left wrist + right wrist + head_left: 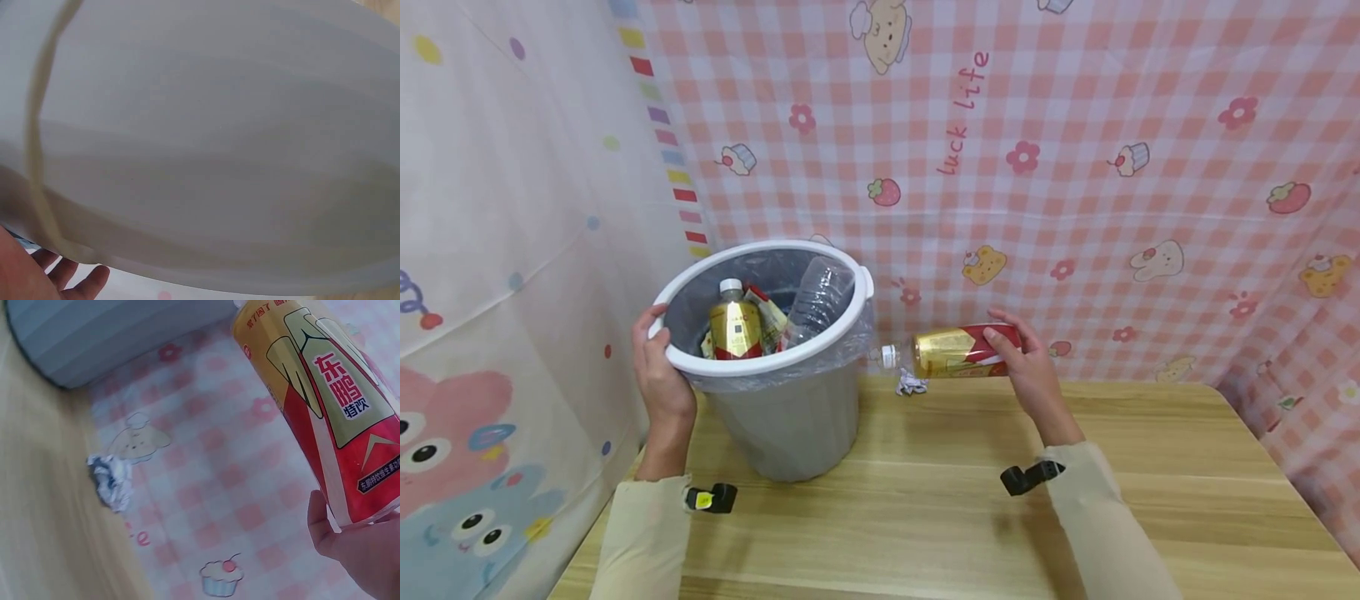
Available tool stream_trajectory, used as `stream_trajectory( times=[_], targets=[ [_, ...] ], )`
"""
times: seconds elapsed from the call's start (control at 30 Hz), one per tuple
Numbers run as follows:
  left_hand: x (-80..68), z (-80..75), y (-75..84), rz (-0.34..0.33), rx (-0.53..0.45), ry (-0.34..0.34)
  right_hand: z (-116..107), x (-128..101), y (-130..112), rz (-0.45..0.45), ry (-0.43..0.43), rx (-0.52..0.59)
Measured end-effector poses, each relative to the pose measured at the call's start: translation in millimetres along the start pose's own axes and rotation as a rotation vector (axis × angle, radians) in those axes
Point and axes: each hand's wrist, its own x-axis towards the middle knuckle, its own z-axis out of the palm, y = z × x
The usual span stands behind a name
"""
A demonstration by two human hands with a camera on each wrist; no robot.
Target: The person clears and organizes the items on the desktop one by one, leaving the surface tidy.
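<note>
My right hand (1032, 375) grips the base end of a red and gold drink bottle (958, 351), held sideways above the table with its white cap pointing left toward the bin. In the right wrist view the bottle (325, 406) shows a label with Chinese lettering. My left hand (662, 375) holds the left rim of a grey trash bin (797, 421) that has a white rim and a clear liner. The bin tilts toward me. Inside it lie another gold bottle (735, 325), a clear plastic bottle (822, 296) and some wrappers (767, 315).
A crumpled piece of paper (912, 382) lies at the table's back edge, beside the bin. The wooden table (925, 517) meets a pink checked cloth (1075, 208) at the back, and a white patterned cloth (535, 250) hangs on the left.
</note>
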Motion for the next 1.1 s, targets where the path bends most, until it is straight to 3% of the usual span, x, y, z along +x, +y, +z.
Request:
stream_trajectory(
  times=[0.43, 0.67, 1.1],
  targets=[
    [2.1, 0.3, -0.6, -0.003, 0.017, 0.002, -0.7, 2.9, -42.6, -0.031, 0.039, 0.132],
    [2.8, 0.9, -0.8, 0.009, 0.020, 0.004, 3.9, 5.9, -60.7, -0.093, 0.004, 0.251],
    [1.3, -0.1, -1.2, -0.002, 0.007, 0.007, 26.3, 8.0, -90.4, -0.169, -0.042, 0.339]
  ],
)
